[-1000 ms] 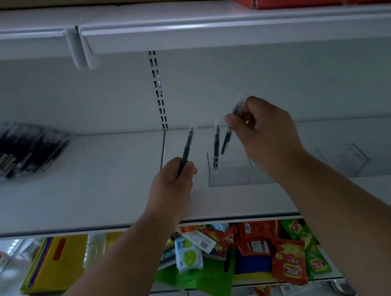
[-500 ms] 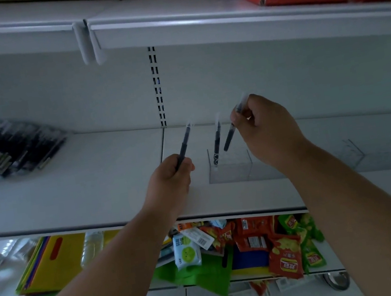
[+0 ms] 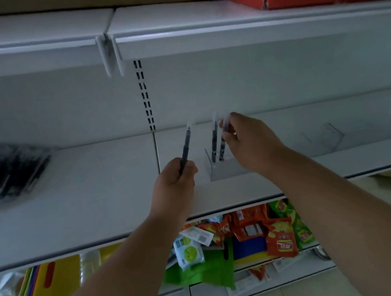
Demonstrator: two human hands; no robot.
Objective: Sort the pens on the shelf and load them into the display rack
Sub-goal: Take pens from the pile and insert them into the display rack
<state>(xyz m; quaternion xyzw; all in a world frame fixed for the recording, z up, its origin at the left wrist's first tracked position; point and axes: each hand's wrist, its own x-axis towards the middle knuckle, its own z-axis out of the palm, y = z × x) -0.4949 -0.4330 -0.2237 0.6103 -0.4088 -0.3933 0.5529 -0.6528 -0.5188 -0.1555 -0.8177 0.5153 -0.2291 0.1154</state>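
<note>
Head view: left hand (image 3: 173, 185) grips a pen (image 3: 186, 146); right hand (image 3: 252, 142) pinches, seemingly, another pen (image 3: 223, 143) into the clear rack (image 3: 221, 172).

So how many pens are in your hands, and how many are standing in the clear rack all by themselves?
Pens held in the left hand: 1
Pens held in the right hand: 1
Pens standing alone in the clear rack: 1
Total: 3

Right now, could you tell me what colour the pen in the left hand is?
The pen is black with a clear cap, seen in the head view.
</note>
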